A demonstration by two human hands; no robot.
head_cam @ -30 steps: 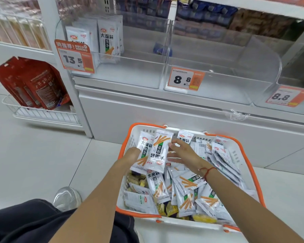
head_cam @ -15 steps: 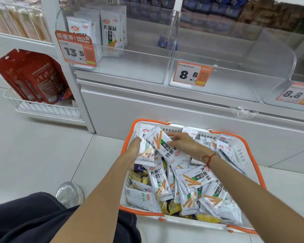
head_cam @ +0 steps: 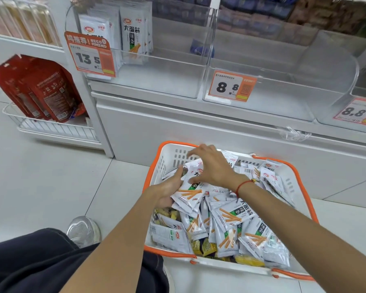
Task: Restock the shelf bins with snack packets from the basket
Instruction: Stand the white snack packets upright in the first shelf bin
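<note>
A white basket with an orange rim [head_cam: 154, 166] stands on the floor, full of white snack packets [head_cam: 232, 214] printed with orange sticks. My left hand [head_cam: 169, 189] grips a small stack of these packets [head_cam: 188, 193] at the basket's left side. Just above that stack hovers my right hand [head_cam: 209, 166], fingers spread and bent, touching its top edge. Above the basket are clear shelf bins: the left bin [head_cam: 156, 79] has several upright white packets [head_cam: 133, 32] at its back, and the middle bin [head_cam: 283, 87] holds nothing.
Price tags read 13.5 [head_cam: 89, 56], 8.8 [head_cam: 230, 86] and 8.8 [head_cam: 355, 112]. A wire rack with red packets [head_cam: 40, 89] stands at the left. Yellow packets [head_cam: 205, 247] lie at the basket's bottom. My knee and shoe [head_cam: 85, 229] are on the tiled floor.
My left hand has gathered the packets into a stack and tilted them flatter. My right hand has let go of a packet and risen above the stack, fingers spread.
</note>
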